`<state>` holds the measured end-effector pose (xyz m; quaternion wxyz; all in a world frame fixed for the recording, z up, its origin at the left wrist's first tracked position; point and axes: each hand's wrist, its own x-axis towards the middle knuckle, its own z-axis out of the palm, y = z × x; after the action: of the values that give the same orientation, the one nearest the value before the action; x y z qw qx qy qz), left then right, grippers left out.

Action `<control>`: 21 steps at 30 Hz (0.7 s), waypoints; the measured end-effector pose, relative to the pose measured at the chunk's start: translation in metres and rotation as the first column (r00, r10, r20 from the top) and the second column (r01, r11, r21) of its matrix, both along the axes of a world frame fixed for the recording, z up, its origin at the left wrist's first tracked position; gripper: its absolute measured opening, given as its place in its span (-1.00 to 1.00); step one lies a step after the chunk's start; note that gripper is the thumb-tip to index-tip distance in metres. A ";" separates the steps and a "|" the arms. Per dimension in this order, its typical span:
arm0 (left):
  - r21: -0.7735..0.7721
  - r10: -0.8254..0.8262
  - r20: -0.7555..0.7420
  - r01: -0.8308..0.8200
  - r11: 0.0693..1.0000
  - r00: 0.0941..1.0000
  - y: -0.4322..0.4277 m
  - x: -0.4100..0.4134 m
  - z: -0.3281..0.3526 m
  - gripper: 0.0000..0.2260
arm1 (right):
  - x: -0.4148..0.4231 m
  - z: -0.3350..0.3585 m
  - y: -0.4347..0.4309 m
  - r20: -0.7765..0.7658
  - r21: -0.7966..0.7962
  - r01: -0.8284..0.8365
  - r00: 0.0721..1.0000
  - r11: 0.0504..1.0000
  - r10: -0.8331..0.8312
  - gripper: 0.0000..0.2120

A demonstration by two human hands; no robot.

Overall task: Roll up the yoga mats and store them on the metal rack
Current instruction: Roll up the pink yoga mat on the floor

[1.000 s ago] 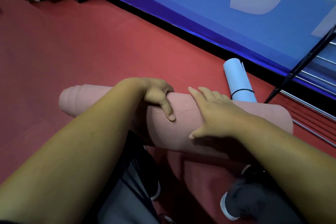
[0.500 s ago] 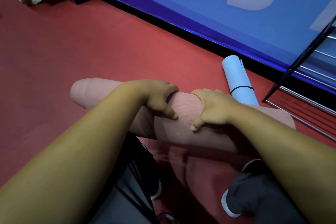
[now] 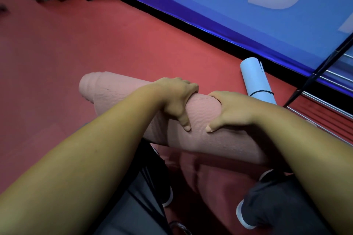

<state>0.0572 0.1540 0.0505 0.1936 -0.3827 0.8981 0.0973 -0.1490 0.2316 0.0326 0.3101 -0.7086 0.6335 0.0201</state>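
Left hand [image 3: 177, 99] and right hand [image 3: 233, 110] each clasp the pink mat [image 3: 122, 91] mid-length, fingers curled over it; squeeze evenly and roll snugly; its 10 o'clock end looks telescoped.

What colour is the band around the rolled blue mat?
Black; a thin band circles the blue mat, seen in the head view.
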 end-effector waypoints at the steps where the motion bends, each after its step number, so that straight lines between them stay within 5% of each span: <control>1: 0.038 0.027 -0.015 -0.026 0.999 1.000 -0.003 0.002 0.001 -0.01 | 0.002 0.001 0.002 -0.023 -0.019 -0.005 1.000 1.000 0.005 -0.04; 6: 0.261 0.168 -0.079 -0.142 0.955 0.983 -0.019 0.016 0.000 -0.17 | 0.014 0.003 0.016 -0.192 -0.122 -0.087 0.979 0.989 0.062 0.06; 12: 0.373 0.230 -0.107 -0.175 0.911 0.967 -0.022 0.021 0.005 -0.24 | 0.029 -0.010 0.036 -0.368 -0.225 -0.101 0.930 0.969 0.012 0.50; 21: 0.325 0.221 -0.083 -0.183 0.928 0.972 -0.014 0.014 0.010 -0.14 | 0.009 0.003 0.012 -0.227 -0.201 -0.032 0.974 0.979 -0.015 0.11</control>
<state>0.0712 0.1398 0.0605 0.1876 -0.4311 0.8366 0.2812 -0.1395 0.2437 0.0351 0.1616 -0.7324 0.6603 0.0375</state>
